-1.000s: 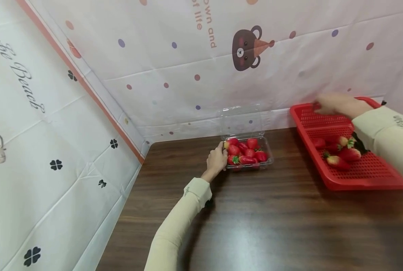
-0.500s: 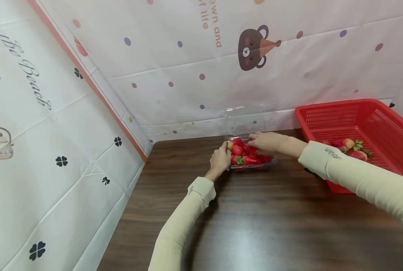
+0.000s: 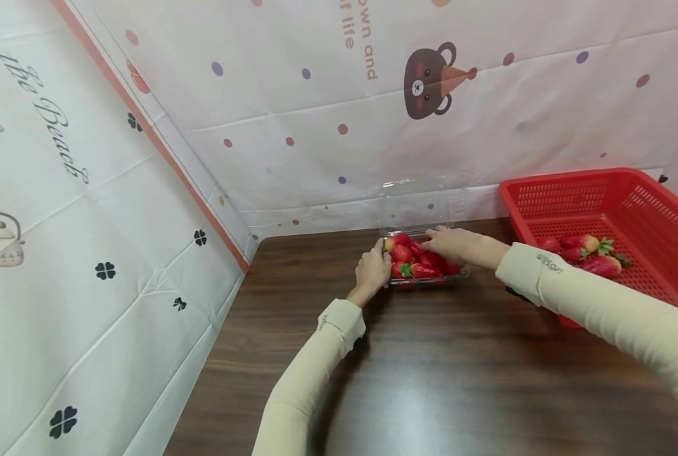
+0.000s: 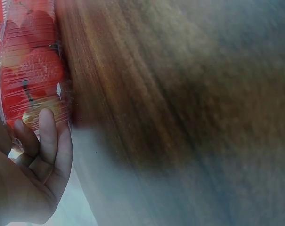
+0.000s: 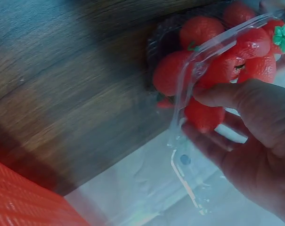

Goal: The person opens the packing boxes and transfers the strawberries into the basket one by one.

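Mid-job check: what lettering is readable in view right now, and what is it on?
"the Beach", left wall cloth; the word before it is cut off.
"own and", back wall cloth, running off the top edge.
"of life", same cloth, also cut at the top.
"Letsslim", apparently, right cuff; blurred.
Left cuff: too small to read.
Clear box, red basket: none visible.

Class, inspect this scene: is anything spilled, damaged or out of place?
Nothing stands out: the strawberries in view all lie inside the clear box or the red basket, and neither container looks tipped or visibly broken.
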`<control>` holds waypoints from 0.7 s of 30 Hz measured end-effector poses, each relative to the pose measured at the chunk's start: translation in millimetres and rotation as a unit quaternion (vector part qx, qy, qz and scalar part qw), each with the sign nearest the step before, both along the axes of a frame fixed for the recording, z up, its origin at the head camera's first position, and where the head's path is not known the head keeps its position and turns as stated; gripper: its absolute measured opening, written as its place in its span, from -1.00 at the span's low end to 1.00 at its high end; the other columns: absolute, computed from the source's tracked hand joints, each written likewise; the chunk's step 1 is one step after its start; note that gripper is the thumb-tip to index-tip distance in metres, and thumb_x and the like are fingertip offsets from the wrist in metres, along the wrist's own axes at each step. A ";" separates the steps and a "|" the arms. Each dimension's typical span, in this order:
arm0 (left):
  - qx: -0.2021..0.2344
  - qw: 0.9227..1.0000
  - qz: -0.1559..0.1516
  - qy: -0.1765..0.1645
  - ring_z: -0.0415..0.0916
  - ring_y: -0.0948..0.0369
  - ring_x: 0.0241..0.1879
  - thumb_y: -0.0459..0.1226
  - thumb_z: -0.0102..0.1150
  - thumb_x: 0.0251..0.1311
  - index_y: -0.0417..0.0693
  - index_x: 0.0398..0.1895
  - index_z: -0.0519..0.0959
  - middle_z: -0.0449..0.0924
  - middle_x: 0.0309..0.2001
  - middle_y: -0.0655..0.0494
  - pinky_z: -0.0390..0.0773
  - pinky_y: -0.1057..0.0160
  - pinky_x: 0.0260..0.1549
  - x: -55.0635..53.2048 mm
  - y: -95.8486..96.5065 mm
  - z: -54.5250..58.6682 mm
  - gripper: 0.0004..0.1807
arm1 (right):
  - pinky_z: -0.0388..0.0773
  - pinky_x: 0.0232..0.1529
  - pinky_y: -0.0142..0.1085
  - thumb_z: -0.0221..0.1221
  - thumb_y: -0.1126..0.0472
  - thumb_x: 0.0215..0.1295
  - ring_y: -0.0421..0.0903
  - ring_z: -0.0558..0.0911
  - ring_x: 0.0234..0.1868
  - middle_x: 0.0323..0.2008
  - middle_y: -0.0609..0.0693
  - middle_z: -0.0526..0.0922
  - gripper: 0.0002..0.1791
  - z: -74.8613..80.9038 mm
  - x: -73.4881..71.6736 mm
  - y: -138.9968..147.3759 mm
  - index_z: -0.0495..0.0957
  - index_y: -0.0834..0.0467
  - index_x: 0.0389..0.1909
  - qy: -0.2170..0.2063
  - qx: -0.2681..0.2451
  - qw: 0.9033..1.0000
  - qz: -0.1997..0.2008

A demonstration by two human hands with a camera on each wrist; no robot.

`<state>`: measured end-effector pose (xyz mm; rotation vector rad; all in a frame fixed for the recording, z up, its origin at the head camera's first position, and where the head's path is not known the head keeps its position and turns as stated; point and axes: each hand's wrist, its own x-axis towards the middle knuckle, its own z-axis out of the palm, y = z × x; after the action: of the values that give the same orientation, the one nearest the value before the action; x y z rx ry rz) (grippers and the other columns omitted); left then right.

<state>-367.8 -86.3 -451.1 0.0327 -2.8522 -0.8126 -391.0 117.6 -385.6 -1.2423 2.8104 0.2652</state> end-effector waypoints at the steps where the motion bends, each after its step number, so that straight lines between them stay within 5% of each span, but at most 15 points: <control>1: 0.000 1.000 -0.001 0.002 0.53 0.24 -0.74 -0.17 -0.10 0.55 0.03 0.51 0.35 0.54 -0.79 0.11 0.68 0.00 -0.23 0.2 0.3 -0.1 -0.49 | 0.63 0.08 0.15 0.35 0.54 0.10 0.37 0.56 0.23 0.22 0.35 0.58 -0.42 -0.8 0.1 1.6 0.61 0.22 0.21 0.000 -0.004 1.000 -0.001; 10: 0.008 1.000 -0.006 -0.001 0.49 0.28 -0.85 -0.16 -0.09 0.55 0.02 0.50 0.35 0.57 -0.72 0.10 0.69 0.02 -0.23 1.3 0.7 -0.5 -0.50 | 0.66 0.07 0.05 0.36 0.50 0.14 0.19 0.71 -0.01 0.02 0.28 0.70 -0.54 9.9 -0.3 10.7 0.65 0.26 0.10 -0.007 -0.045 0.999 0.020; 21: 0.007 1.000 -0.001 -0.007 0.50 0.25 -0.84 -0.17 -0.07 0.55 0.01 0.50 0.35 0.57 -0.73 0.07 0.68 0.00 -0.19 2.5 -0.2 2.9 -0.49 | 0.71 -0.16 0.01 0.40 0.45 0.14 0.11 0.70 -0.15 -0.10 0.18 0.63 -0.62 71.3 0.2 33.1 0.70 0.08 -0.03 0.092 -0.092 0.991 0.038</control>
<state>-365.2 -86.5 -448.2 0.0386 -2.8600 -0.8369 -390.8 150.6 -314.3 -1.4353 3.0061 0.1336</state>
